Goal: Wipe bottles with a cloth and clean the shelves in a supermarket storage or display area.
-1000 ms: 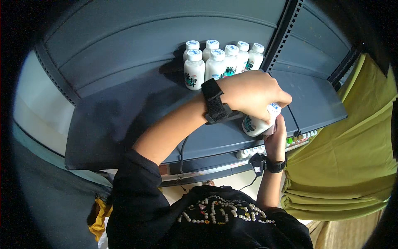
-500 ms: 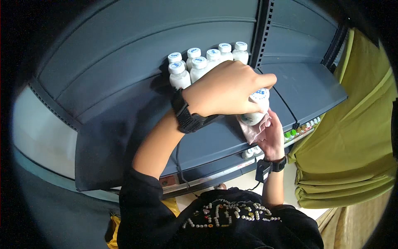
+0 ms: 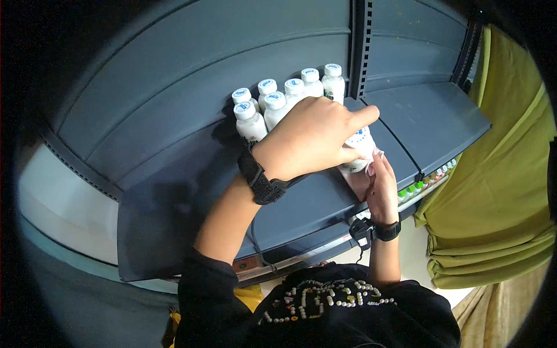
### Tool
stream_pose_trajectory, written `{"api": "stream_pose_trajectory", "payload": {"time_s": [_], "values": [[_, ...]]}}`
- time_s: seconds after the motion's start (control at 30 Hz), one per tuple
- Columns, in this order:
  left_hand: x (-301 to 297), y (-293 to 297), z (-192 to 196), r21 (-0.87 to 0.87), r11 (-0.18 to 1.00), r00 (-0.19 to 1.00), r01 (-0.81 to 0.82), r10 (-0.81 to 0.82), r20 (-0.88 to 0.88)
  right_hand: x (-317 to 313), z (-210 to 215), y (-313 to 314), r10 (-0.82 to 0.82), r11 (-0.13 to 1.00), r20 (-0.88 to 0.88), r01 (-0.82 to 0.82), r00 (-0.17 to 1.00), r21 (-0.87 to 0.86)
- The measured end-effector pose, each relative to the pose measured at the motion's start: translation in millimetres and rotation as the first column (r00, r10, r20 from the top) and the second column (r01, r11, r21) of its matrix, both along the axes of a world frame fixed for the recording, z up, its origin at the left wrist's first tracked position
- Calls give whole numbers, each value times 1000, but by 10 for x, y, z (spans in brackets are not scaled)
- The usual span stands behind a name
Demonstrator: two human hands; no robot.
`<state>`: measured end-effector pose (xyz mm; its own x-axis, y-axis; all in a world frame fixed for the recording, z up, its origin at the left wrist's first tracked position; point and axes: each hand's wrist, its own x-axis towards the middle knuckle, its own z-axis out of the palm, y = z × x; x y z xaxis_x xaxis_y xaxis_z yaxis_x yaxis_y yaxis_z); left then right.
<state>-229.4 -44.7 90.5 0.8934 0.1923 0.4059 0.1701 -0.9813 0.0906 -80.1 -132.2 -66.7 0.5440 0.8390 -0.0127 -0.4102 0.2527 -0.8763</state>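
Observation:
A white bottle (image 3: pixel 361 142) with blue marks on its white cap is gripped by my left hand (image 3: pixel 313 136), fingers closed round its upper part. My right hand (image 3: pixel 383 188) pinches a pale pink cloth (image 3: pixel 358 182), which lies against the bottle's side and hangs below it. Several like white bottles (image 3: pixel 249 123) stand grouped at the back of the dark grey shelf (image 3: pixel 307 200), just beyond my left hand. That hand hides part of the group and some of the held bottle.
A perforated upright post (image 3: pixel 360 52) rises behind the shelf, near the bottles. On a lower shelf at right stand small bottles with green caps (image 3: pixel 412 189). An olive-green curtain (image 3: pixel 493 185) hangs at the far right. Black cords hang by the shelf's front edge.
The cloth has shifted up along the bottle's right side with my right hand's fingers. My left hand still holds the bottle. The whole view has shifted slightly.

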Motion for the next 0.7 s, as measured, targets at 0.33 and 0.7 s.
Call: {"api": "stream_pose_trajectory", "payload": {"time_s": [0.33, 0.7], "values": [[-13, 152, -13, -129, 992, 984, -8, 31, 177, -175, 288, 110, -200, 965, 26, 192, 979, 178], [131, 289, -189, -404, 912, 923, 75, 90, 375, -154, 498, -36, -265, 926, 49, 240, 963, 292]]}}
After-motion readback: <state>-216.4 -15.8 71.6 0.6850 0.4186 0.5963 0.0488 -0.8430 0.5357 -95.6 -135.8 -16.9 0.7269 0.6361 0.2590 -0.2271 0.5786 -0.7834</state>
